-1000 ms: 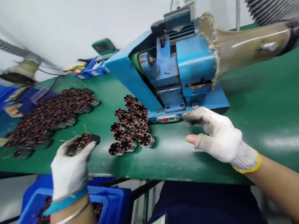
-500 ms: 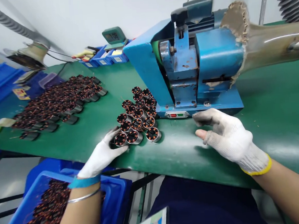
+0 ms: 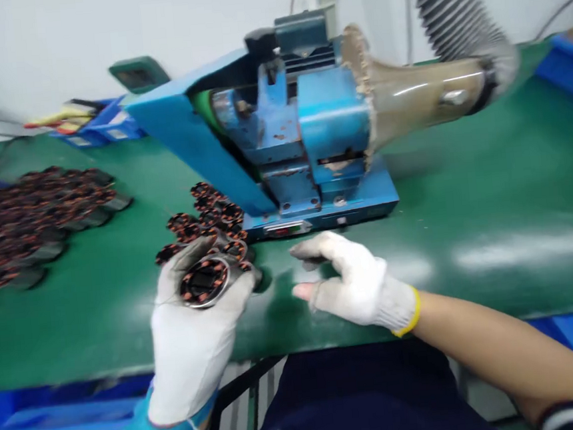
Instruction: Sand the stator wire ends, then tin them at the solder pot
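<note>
My left hand (image 3: 190, 347), in a white glove, is closed around a motor stator (image 3: 205, 282) with copper windings and a metal rim, raised in front of the group. Its wound face is turned up towards me. Behind it, a cluster of similar motor stators (image 3: 183, 225) stands against the base of a blue belt-grinding machine (image 3: 265, 197), partly hidden by my hand. To the right, above the green table, my right hand (image 3: 350, 280) is gloved, thumb and fingers apart, with nothing in it. The bare thumb tip points left.
Many more stators (image 3: 31, 224) cover the left of the green table (image 3: 492, 217). A translucent duct (image 3: 417, 100) runs right from the machine to a grey ribbed hose (image 3: 459, 6). Small blue bins (image 3: 117, 126) stand at the back, and a blue box (image 3: 569, 66) at the far right.
My left hand has picked up a stator from the front of the cluster and lifted it towards me. My view has swung right. My right hand stays open and empty.
</note>
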`<action>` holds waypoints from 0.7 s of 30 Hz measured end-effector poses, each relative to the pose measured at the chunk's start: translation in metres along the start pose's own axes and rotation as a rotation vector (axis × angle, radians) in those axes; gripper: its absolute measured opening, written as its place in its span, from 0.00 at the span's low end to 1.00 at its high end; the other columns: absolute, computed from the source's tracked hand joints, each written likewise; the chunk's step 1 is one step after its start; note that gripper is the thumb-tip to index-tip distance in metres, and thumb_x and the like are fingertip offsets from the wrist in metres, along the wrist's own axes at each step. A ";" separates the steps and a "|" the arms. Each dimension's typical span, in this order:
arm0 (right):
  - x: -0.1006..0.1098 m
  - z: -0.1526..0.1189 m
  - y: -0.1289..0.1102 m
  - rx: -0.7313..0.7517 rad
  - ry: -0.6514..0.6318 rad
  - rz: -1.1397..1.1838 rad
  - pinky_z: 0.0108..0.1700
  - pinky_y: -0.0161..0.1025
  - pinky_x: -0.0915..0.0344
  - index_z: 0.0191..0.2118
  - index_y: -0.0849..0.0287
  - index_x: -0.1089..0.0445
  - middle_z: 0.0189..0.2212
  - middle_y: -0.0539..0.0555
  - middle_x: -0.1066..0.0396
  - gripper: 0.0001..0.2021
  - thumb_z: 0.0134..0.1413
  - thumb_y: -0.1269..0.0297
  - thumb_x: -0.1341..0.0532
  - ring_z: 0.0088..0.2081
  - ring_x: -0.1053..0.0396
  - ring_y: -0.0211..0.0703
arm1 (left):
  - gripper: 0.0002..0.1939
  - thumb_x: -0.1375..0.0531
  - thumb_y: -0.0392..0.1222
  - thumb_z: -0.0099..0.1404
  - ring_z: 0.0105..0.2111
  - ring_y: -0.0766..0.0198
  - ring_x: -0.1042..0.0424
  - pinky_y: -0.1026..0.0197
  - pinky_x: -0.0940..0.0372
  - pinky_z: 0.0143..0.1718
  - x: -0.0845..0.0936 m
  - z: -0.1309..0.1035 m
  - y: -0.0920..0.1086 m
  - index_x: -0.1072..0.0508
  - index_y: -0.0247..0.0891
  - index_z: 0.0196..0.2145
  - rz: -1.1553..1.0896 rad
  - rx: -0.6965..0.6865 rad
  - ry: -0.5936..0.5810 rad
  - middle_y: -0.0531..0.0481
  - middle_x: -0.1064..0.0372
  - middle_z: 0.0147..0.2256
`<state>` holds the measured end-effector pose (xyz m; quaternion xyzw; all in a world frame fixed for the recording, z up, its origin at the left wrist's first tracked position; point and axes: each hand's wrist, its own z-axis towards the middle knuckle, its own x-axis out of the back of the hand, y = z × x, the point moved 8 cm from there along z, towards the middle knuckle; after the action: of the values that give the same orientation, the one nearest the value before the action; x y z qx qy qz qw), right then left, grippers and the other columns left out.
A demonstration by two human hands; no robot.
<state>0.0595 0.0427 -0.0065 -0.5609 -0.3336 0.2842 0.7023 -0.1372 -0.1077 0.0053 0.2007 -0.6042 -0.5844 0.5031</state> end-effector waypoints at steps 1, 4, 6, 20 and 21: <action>0.002 0.001 0.000 0.010 0.037 0.021 0.57 0.52 0.17 0.60 0.63 0.21 0.55 0.65 0.19 0.30 0.57 0.52 0.23 0.50 0.17 0.54 | 0.40 0.22 0.53 0.50 0.45 0.52 0.16 0.49 0.18 0.53 -0.027 -0.003 0.009 0.23 0.44 0.59 -0.085 0.030 -0.092 0.47 0.17 0.49; 0.019 0.008 0.004 0.018 0.178 0.054 0.63 0.52 0.19 0.64 0.61 0.23 0.62 0.66 0.22 0.37 0.52 0.50 0.19 0.58 0.19 0.58 | 0.40 0.23 0.53 0.49 0.46 0.49 0.15 0.48 0.17 0.51 -0.095 -0.009 0.032 0.23 0.44 0.59 -0.241 0.005 -0.319 0.44 0.15 0.49; 0.035 0.014 0.007 0.002 0.250 0.059 0.65 0.52 0.20 0.63 0.59 0.22 0.62 0.65 0.22 0.37 0.50 0.50 0.17 0.61 0.20 0.60 | 0.37 0.24 0.52 0.48 0.49 0.46 0.15 0.45 0.17 0.54 -0.119 -0.007 0.041 0.23 0.44 0.55 -0.226 -0.089 -0.314 0.42 0.15 0.51; 0.072 0.044 -0.002 -0.109 0.302 0.069 0.56 0.44 0.18 0.55 0.52 0.17 0.50 0.47 0.12 0.25 0.52 0.55 0.17 0.56 0.16 0.54 | 0.24 0.25 0.57 0.50 0.44 0.40 0.16 0.35 0.18 0.49 -0.146 0.027 0.096 0.22 0.43 0.41 0.117 -0.272 -0.228 0.43 0.17 0.40; 0.074 0.043 -0.004 -0.116 0.342 -0.036 0.55 0.42 0.18 0.55 0.52 0.17 0.49 0.46 0.12 0.23 0.55 0.56 0.19 0.54 0.16 0.52 | 0.23 0.25 0.58 0.51 0.45 0.40 0.16 0.34 0.18 0.50 -0.146 0.027 0.097 0.23 0.44 0.40 0.125 -0.272 -0.233 0.43 0.17 0.41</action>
<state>0.0714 0.1245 0.0147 -0.6344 -0.2353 0.1524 0.7204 -0.0659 0.0505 0.0443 0.0239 -0.5853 -0.6474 0.4875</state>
